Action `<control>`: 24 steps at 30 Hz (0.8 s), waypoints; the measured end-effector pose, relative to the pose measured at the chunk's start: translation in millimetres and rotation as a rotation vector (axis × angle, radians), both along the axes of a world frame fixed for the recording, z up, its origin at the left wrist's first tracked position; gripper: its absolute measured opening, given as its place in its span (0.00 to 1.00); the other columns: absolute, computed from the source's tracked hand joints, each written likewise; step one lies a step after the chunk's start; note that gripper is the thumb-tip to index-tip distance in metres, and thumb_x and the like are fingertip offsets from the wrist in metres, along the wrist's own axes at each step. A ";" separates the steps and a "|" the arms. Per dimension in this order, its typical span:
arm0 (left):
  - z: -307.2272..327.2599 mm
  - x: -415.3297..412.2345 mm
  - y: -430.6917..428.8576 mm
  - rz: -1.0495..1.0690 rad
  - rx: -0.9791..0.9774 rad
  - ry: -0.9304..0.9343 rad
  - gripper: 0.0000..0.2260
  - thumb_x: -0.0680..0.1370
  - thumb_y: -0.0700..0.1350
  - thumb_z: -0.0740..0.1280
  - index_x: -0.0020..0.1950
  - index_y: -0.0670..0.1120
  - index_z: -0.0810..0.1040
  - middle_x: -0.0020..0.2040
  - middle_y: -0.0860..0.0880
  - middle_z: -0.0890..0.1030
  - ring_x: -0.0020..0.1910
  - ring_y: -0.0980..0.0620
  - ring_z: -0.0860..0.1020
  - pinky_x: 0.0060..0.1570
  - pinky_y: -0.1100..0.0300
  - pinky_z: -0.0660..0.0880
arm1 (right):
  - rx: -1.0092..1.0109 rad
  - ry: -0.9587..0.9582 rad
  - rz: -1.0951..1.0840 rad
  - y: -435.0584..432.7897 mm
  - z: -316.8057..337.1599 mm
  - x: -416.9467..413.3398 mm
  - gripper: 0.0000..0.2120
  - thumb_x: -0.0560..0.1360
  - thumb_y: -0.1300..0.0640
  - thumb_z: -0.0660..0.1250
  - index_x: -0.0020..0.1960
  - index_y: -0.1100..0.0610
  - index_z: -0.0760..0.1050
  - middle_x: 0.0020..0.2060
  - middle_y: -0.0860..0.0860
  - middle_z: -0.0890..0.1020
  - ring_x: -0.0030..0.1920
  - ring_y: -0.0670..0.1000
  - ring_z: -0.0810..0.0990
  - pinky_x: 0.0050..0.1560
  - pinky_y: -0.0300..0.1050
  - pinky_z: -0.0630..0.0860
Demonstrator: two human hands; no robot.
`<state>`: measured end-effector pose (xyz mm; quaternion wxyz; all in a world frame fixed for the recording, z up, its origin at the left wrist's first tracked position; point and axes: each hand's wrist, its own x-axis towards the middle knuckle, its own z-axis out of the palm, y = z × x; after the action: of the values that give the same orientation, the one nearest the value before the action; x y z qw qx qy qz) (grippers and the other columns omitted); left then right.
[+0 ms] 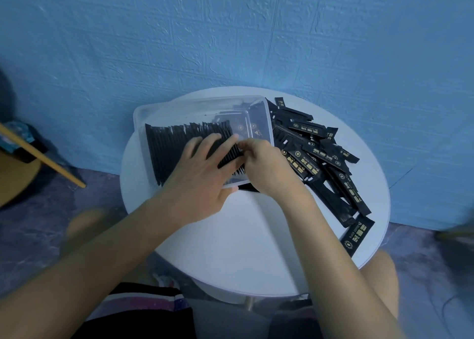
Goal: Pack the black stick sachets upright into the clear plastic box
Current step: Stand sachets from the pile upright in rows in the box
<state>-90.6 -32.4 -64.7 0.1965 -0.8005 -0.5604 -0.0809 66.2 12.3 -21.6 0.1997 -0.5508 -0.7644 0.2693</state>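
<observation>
Dim, cool, blue-tinted light; the textured blue wall (256, 43) is brightest just above the round white table (230, 236). Faint sheen on the clear rectangular plastic box (179, 106). Wide-angle bending curves the edges, whose borders blur

This looks like a room in a home, not a workplace. A small round white table (243, 236) stands with its far edge against a wall (230, 31) clad in blue embossed brick-pattern panels. The floor (97, 185) is dark and marbled. The person sits at the table's near edge in striped shorts (143, 310), bare knees (379, 274) on either side. A slanted yellow wooden bar (43, 156) shows on the left.
</observation>
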 end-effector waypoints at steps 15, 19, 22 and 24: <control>-0.8 -2.5 2.8 0.028 -0.054 0.014 0.24 0.79 0.59 0.63 0.74 0.53 0.71 0.80 0.45 0.63 0.75 0.37 0.62 0.72 0.38 0.58 | 0.113 0.330 -0.148 5.1 -6.0 74.7 0.12 0.80 0.58 0.59 0.45 0.48 0.79 0.33 0.47 0.84 0.36 0.49 0.85 0.47 0.56 0.83; 0.1 -1.9 2.3 0.030 -0.071 0.021 0.24 0.79 0.58 0.65 0.74 0.53 0.71 0.80 0.45 0.63 0.75 0.37 0.63 0.72 0.37 0.60 | 0.134 -0.004 -0.180 2.2 -13.9 96.0 0.07 0.79 0.57 0.64 0.50 0.47 0.80 0.36 0.42 0.81 0.39 0.50 0.80 0.47 0.46 0.75; 0.5 -1.4 0.7 0.031 -0.072 0.022 0.25 0.79 0.58 0.65 0.74 0.53 0.72 0.80 0.45 0.63 0.75 0.37 0.63 0.72 0.37 0.60 | 0.124 -0.050 -0.160 -4.8 -20.7 105.0 0.07 0.79 0.57 0.67 0.52 0.47 0.80 0.36 0.40 0.80 0.35 0.45 0.75 0.42 0.44 0.72; 0.2 -1.8 -0.9 0.027 -0.069 0.019 0.24 0.79 0.58 0.64 0.74 0.52 0.72 0.80 0.45 0.63 0.75 0.37 0.63 0.72 0.37 0.59 | 0.115 -0.050 -0.155 -8.6 -25.3 110.6 0.07 0.79 0.57 0.67 0.52 0.47 0.80 0.34 0.39 0.78 0.31 0.43 0.72 0.37 0.41 0.68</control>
<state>-92.4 -33.3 -64.5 0.1750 -0.8000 -0.5716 -0.0511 176.9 3.7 -46.9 0.2322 -0.6025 -0.7383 0.1948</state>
